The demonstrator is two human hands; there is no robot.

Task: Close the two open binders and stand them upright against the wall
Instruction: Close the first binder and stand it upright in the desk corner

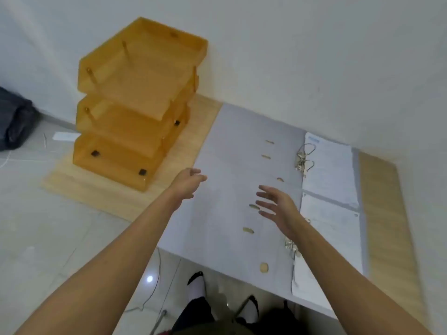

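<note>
Your right forearm [338, 269] hides part of the near binder's ring mechanism [291, 246] and the pages [331, 228] beside it. The print on those pages is too blurred to read. Both your arms run off the bottom edge, and the dark bag [14, 122] on the floor is cut by the left edge.

Upper left of centre: orange translucent three-tier letter tray stack [135, 105], tiers offset, dark square feet visible at the lower corners. It stands on the left end of a light wood tabletop [101, 192], close to the white wall [314, 56] that fills the upper frame. Far left edge: dark bag or bundle [14, 122] on the pale tiled floor [48, 238]; detail blurred. Just right of it, a small white slip [64, 136] on the floor. Bottom centre: thin cable [154, 286] across the tiles, beside a bright light reflection [149, 278].
</note>
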